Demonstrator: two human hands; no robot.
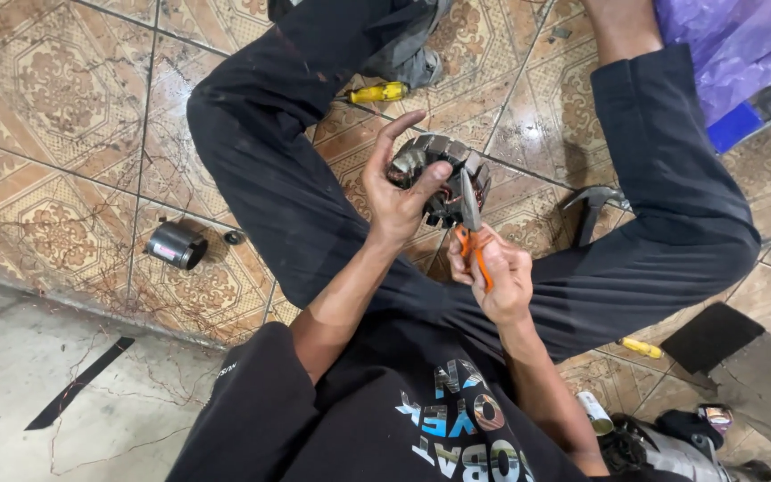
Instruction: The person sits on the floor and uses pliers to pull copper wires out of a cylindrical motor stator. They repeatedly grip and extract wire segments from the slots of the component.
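Stator (443,178): round, grey laminated steel ring with copper windings.

the person sits on the floor (64,107) with legs spread wide. the left hand (396,192) holds a motor part (443,178) up between the knees. the right hand (497,277) is just right of it and a bit lower, and holds pliers (470,228) whose tip touches the motor part. a small can (176,245) lies on the floor, left of the left leg. a screwdriver (377,92) lies beyond the hands, beside that leg. a hammer (592,210) lies right of the motor part, against the right leg. a bag (733,45) sits far right.
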